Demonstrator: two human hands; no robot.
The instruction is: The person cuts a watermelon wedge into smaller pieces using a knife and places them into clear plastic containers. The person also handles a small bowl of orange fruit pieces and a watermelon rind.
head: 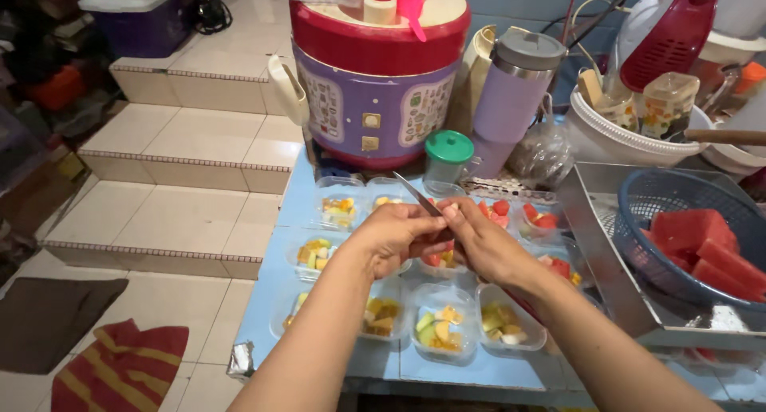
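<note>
I see my left hand (391, 238) and right hand (479, 240) both grasping one knife (416, 195) above roughly ten clear fruit tubs (443, 323) (some hidden) on the table (447, 372).

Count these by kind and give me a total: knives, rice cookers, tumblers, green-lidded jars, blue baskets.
Knife: 1
Rice cooker: 1
Lilac tumbler: 1
Green-lidded jar: 1
Blue basket: 1
Total: 5
</note>
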